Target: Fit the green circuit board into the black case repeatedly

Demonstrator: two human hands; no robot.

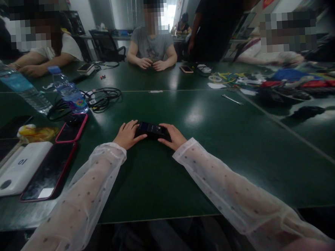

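Here, the black device (151, 128) lies between both grips (127, 135) (175, 137).

Shared workroom, part office and part workshop in character.
A broad green desk (171, 186), crossed by pale seams, seats several people (152, 43) along its far side, and a black office chair (106, 45) stands beyond it at far left, both features typical of an office. Coloured wires (229, 77) heaped at right, a slender metal implement (232, 99) near them and coiled black cables (107, 100) at left indicate the workshop character.
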